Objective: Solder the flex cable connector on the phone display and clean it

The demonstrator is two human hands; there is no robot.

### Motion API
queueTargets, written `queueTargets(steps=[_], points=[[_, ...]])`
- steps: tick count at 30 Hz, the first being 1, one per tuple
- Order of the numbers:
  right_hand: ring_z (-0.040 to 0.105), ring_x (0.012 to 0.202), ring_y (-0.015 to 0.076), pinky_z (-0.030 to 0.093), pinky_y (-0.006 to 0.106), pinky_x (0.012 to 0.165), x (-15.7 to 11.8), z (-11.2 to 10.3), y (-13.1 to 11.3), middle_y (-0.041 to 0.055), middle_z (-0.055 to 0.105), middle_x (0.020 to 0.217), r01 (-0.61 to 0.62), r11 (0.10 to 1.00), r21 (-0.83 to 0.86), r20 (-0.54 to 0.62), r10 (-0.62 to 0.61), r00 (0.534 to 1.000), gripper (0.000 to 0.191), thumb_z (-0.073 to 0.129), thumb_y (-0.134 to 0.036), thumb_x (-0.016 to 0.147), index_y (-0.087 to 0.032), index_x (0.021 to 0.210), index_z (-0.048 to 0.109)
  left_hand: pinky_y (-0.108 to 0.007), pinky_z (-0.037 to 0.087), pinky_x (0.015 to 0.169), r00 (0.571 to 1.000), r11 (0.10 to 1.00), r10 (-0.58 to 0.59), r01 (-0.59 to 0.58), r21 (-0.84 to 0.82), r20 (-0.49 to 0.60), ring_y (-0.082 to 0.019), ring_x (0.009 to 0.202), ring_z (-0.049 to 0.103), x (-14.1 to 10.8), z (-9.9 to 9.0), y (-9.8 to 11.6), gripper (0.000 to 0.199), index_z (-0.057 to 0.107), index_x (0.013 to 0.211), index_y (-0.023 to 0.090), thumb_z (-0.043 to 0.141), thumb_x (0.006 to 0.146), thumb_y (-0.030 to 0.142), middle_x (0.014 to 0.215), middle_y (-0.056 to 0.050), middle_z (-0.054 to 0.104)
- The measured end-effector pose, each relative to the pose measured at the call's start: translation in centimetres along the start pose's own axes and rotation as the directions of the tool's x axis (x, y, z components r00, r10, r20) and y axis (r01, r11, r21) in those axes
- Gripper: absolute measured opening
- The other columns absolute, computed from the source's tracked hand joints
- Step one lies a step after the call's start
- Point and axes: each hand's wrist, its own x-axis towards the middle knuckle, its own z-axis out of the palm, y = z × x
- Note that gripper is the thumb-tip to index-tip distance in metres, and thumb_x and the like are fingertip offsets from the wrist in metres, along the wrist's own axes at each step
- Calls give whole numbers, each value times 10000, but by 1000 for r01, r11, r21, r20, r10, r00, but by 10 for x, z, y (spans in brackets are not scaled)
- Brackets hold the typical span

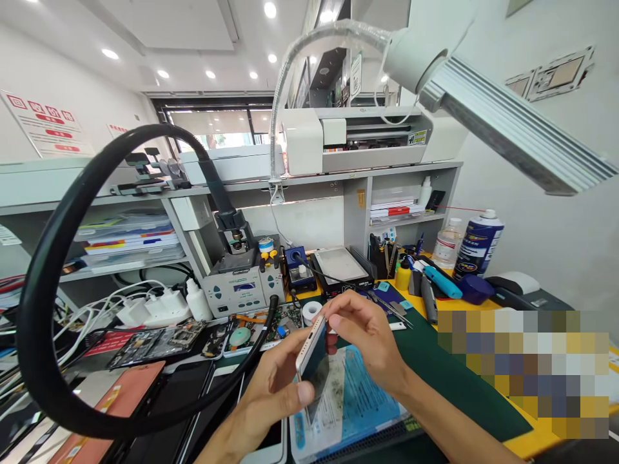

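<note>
A smartphone (314, 364) is held tilted on its edge above the bench, its bottom edge with port and speaker holes facing up. My left hand (271, 393) wraps round its near end, thumb on the dark screen side. My right hand (365, 338) is at the far end, its fingers bent and touching the phone's upper corner. Below both hands lies a blue and white printed pad (362, 386) on the green mat (449, 380).
Phones and circuit boards (159, 341) lie left, under a thick black hose (46, 309). A soldering station (242, 287) stands behind. Tweezers (394, 306), a blue spray can (478, 248) and a clear bottle (447, 241) are right. A lamp (507, 122) hangs overhead.
</note>
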Motion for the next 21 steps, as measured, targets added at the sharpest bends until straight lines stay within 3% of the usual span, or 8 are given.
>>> queueTargets(steps=[4,9,14,21], points=[[553,656,152,492,275,526,-2,-2,0,65,621,921,5,1000,-28,17,-4,1000,158,641,-337,863,-196,831,578,-468,405,1029,1000,999,-19,18,-46,-14,-390,1232,527,0,-1,-2,654,647,1276,191,742,706,498,1232,-120,671],[583,754,169,496,277,606,-1,-3,2,72,621,944,37,991,-125,23,-35,999,99,641,-237,840,-197,851,551,-463,404,1021,999,999,-10,8,-42,-45,-390,1244,514,-1,-6,-4,560,697,1213,185,722,735,475,1216,-112,686],[588,784,169,485,292,694,1,-4,3,48,634,906,64,983,-171,-9,-67,998,46,622,-174,829,-198,836,583,-467,434,956,994,1000,4,-6,-14,-110,-386,1138,582,0,-9,-4,508,739,1138,172,721,740,489,1119,-117,728],[612,820,184,493,290,703,-1,-4,3,60,651,917,74,973,-221,-2,-76,997,93,596,-158,843,-189,815,679,-404,382,1053,940,1000,-6,7,3,-342,-269,1147,593,1,-12,-3,283,730,1137,229,595,921,351,1166,-50,721]])
